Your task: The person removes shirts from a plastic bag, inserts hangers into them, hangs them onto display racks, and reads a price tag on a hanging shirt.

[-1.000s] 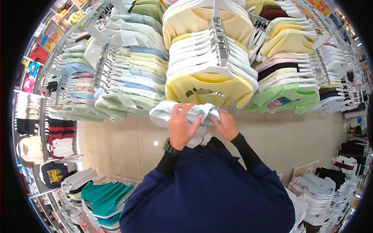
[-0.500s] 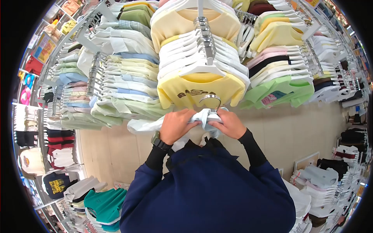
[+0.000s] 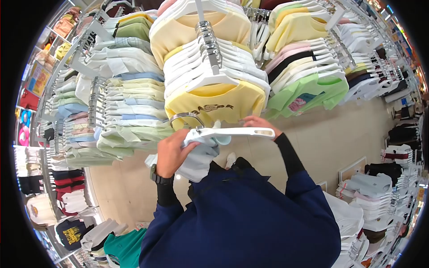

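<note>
A white hanger (image 3: pixel 243 131) with a metal hook lies crosswise in front of me, its right arm bare. A pale blue shirt (image 3: pixel 196 163) hangs bunched on its left side. My left hand (image 3: pixel 170 154), with a dark watch at the wrist, is closed round the shirt and the hanger's left part. At the hanger's bare right end is my right hand (image 3: pixel 264 125), partly behind it, fingers stretched out and slightly blurred. I see no cloth in those fingers. Just beyond hangs a yellow printed shirt (image 3: pixel 219 100) on a rack arm.
Folded-over rows of hanging shirts line the left (image 3: pixel 134 107) and a green shirt (image 3: pixel 313 91) heads the row on the right. A metal rack arm (image 3: pixel 208 44) points toward me. Behind me are more racks, with a teal shirt (image 3: pixel 125 245) at lower left. Tiled floor (image 3: pixel 308 143) lies between.
The hanger's right arm has come out of the pale blue shirt, which is now bunched to the left. My right hand has let go of the cloth; the left has moved left and down.
</note>
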Motion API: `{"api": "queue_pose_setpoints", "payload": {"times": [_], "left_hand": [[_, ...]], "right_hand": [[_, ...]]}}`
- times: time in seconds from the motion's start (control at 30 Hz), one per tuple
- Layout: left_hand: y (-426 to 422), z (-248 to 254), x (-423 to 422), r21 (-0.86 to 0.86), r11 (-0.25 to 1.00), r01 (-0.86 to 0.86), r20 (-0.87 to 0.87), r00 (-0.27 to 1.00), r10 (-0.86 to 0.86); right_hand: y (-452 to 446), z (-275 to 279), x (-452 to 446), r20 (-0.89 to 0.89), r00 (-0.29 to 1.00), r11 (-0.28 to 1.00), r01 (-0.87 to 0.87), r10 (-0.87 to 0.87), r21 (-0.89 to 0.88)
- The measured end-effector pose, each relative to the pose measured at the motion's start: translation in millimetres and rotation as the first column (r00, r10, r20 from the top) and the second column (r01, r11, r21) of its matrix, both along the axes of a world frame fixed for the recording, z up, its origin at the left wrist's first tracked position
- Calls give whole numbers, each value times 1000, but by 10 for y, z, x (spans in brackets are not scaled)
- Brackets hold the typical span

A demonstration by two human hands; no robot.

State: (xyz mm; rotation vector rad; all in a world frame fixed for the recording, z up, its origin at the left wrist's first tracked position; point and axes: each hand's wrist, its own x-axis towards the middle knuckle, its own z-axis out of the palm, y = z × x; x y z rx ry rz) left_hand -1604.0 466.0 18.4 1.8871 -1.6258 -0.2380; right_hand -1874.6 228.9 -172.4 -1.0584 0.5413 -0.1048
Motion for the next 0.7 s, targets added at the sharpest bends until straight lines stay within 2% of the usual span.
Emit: {"api": "queue_pose_setpoints", "payload": {"times": [0.1,0.13,0.2,0.3,0.4,0.43,0.53,0.63,0.7], "left_hand": [[11,52,-27,-8,1000,-22,-3,1000,22],[7,66,-33,-4,999,-40,0,999,40],[26,73,-48,16,998,-66,0,998,66],[60,65,-34,49,997,-56,19,998,55],[106,27,2,35,999,-32,41,999,31],[122,8,24,23,999,-24,49,999,23],[194,-58,95,-14,996,-88,24,996,88],[218,-104,122,24,990,-136,49,990,135],[225,-183,121,11,986,-165,63,984,164]], "right_hand": [[443,119,345,135,990,999,29,-25,-24],[560,113,484,82,997,975,27,-9,-221],[768,86,733,-27,1000,816,-9,-9,-578],[935,23,894,22,980,655,150,-200,-741],[760,-422,911,221,930,813,365,-295,-454],[688,-384,882,275,881,693,472,-385,-544],[439,-401,721,86,795,759,601,-601,-253],[263,-124,636,217,743,665,666,-633,-338],[186,41,625,185,727,569,647,-661,-508]]}}
